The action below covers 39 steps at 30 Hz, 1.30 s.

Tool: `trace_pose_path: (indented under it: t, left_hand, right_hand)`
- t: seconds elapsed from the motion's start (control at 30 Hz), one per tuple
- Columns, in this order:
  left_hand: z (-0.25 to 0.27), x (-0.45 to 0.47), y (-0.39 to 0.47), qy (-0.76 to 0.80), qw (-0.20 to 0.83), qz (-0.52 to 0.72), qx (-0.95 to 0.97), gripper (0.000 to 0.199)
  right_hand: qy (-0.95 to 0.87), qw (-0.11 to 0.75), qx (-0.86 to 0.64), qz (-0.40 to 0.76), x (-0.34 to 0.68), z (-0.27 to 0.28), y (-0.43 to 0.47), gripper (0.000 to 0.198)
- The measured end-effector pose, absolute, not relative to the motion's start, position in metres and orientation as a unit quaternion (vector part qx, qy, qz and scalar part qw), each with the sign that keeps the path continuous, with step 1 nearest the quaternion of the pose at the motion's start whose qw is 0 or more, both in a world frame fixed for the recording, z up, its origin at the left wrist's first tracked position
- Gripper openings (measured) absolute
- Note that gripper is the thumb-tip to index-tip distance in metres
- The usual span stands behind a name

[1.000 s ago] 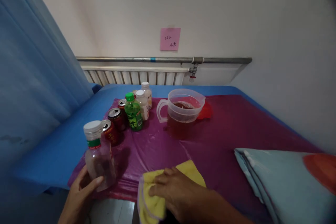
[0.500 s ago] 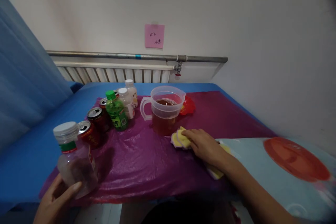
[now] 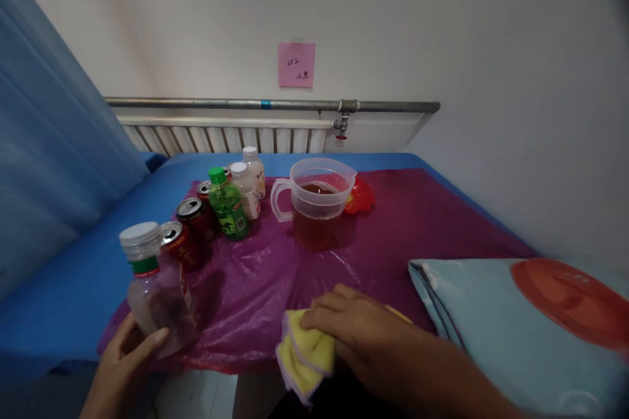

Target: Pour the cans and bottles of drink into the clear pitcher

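My left hand (image 3: 130, 357) grips the lower part of a clear plastic bottle (image 3: 160, 301) with a white cap and a green band, upright at the front left. My right hand (image 3: 351, 327) is closed on a folded yellow cloth (image 3: 307, 350) with a pale purple edge, at the front edge of the purple plastic sheet (image 3: 255, 294). Farther back on the sheet stands a clear plastic measuring jug (image 3: 322, 209) with brown liquid in it, its handle to the left. The ends of my right fingers are partly hidden by the cloth.
Red cans (image 3: 181, 247), a green-capped bottle (image 3: 228, 206) and white-capped bottles (image 3: 246, 190) stand in a group at the left. Behind the jug lies a red plastic piece (image 3: 361, 196). A folded light-blue cloth (image 3: 472, 301) lies at the right. Pipes (image 3: 221, 105) run along the wall.
My right hand has drawn the yellow cloth away from the jug, toward me and slightly left. My left hand keeps its hold on the bottle. The view has shifted slightly.
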<state>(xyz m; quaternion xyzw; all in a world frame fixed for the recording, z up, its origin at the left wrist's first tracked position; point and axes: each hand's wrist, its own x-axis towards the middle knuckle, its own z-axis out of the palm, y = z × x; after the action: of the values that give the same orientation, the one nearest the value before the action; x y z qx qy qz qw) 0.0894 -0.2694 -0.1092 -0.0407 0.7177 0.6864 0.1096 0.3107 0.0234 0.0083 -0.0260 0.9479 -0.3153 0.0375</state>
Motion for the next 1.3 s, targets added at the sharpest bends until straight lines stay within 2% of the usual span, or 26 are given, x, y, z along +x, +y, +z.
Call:
trace_pose_path:
  t: [0.1, 0.17, 0.27, 0.43, 0.57, 0.67, 0.83, 1.17, 1.3]
  left_hand:
    - [-0.110, 0.091, -0.269, 0.700, 0.135, 0.701, -0.028, 0.069]
    - [-0.109, 0.092, -0.269, 0.697, 0.136, 0.703, -0.025, 0.068]
    - [-0.106, 0.096, -0.265, 0.695, 0.136, 0.706, -0.019, 0.068]
    - [-0.103, 0.100, -0.263, 0.669, 0.131, 0.731, -0.026, 0.072]
    - [-0.093, 0.096, -0.258, 0.647, 0.099, 0.755, -0.015, 0.070]
    - [-0.077, 0.091, -0.237, 0.645, 0.076, 0.760, 0.028, 0.067]
    - [-0.061, 0.088, -0.179, 0.668, 0.082, 0.736, 0.079, 0.064]
    - [-0.094, 0.065, -0.131, 0.735, -0.006, 0.678, 0.028, 0.072]
    - [-0.095, 0.063, -0.127, 0.746, -0.022, 0.665, 0.043, 0.064]
  right_hand:
    - [0.953, 0.024, -0.039, -0.298, 0.298, 0.031, 0.021, 0.047]
    - [0.953, 0.046, -0.047, -0.297, 0.289, 0.033, 0.020, 0.047]
    - [0.949, 0.081, -0.041, -0.301, 0.281, 0.015, 0.021, 0.050]
    - [0.966, 0.037, 0.058, -0.249, 0.277, -0.031, 0.025, 0.046]
    - [0.970, 0.020, 0.038, -0.241, 0.278, -0.062, 0.027, 0.042]
    - [0.970, -0.019, 0.040, -0.238, 0.278, -0.074, 0.027, 0.040]
    - [0.974, -0.026, 0.043, -0.222, 0.279, -0.077, 0.027, 0.040]
    - [0.970, -0.040, 0.045, -0.235, 0.280, -0.087, 0.030, 0.039]
    - [0.966, -0.032, 0.035, -0.253, 0.283, -0.085, 0.032, 0.042]
